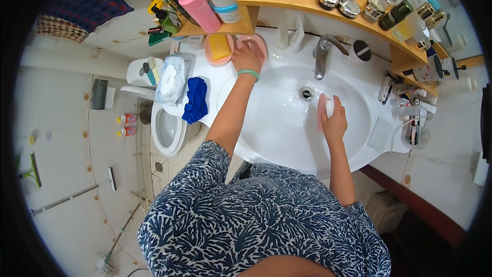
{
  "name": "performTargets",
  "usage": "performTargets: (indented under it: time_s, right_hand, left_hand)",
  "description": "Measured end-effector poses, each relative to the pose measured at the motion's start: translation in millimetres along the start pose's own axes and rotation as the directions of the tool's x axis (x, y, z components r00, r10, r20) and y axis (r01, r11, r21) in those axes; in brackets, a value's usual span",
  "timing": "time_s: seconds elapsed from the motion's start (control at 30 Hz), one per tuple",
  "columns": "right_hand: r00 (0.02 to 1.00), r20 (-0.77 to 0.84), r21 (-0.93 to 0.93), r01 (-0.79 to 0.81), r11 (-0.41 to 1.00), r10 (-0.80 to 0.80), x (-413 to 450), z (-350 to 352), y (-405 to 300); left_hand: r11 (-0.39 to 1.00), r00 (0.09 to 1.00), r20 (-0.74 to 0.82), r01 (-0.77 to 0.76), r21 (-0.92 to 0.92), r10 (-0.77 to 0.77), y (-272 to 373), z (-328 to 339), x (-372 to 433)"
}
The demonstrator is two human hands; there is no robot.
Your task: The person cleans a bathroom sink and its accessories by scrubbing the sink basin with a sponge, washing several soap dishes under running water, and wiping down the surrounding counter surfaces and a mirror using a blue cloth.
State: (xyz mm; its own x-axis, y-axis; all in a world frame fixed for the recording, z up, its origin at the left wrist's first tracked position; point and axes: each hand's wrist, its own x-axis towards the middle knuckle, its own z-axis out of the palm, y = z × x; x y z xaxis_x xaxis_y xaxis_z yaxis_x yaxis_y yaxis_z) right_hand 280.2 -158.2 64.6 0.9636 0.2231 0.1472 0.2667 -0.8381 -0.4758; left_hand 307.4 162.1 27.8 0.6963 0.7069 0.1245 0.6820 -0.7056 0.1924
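Observation:
Over the white sink basin (269, 123), my right hand (336, 122) grips a pink oval dish (320, 113) turned on its edge. A white object (329, 107), perhaps a bar of soap, is between the dish and my fingers. My left hand (246, 59), with a green bangle (249, 73) at its wrist, reaches onto a second pink dish (263, 46) on the back left of the counter. Its fingers partly hide that dish, so their grip is unclear. Just left of it, a yellow soap bar (219, 47) lies in another pink dish (207, 54).
A chrome faucet (321, 57) stands behind the drain (306, 94). At left are a blue cloth (196, 100) and a wipes pack (171, 79), beside the toilet (169, 130). A wooden shelf (292, 2) with bottles and jars overhangs the back. A cup (357, 53) stands right of the faucet.

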Motion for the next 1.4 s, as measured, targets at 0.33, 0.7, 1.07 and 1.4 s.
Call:
performTargets:
  time_s: [0.33, 0.7, 1.07, 1.4]
  right_hand:
    - [0.991, 0.135, 0.054, -0.025, 0.998, 0.018, -19, 8, 9]
    - [0.828, 0.493, 0.462, -0.509, 0.726, 0.266, -18, 25, 6]
    - [0.674, 0.672, 0.507, -0.722, 0.472, 0.309, -41, 88, 31]
    - [0.846, 0.444, 0.122, -0.382, 0.916, 0.294, -57, 75, 41]
  left_hand:
    - [0.997, 0.995, -0.089, 0.038, 0.073, -0.032, -2, 1, 9]
    - [0.994, 0.951, -0.307, 0.0, 0.108, 0.034, -89, 1, 49]
    - [0.934, 0.903, -0.372, -0.303, -0.19, 0.217, -65, -48, 12]
    - [0.709, 0.726, -0.145, -0.688, -0.157, 0.673, -59, 6, -44]
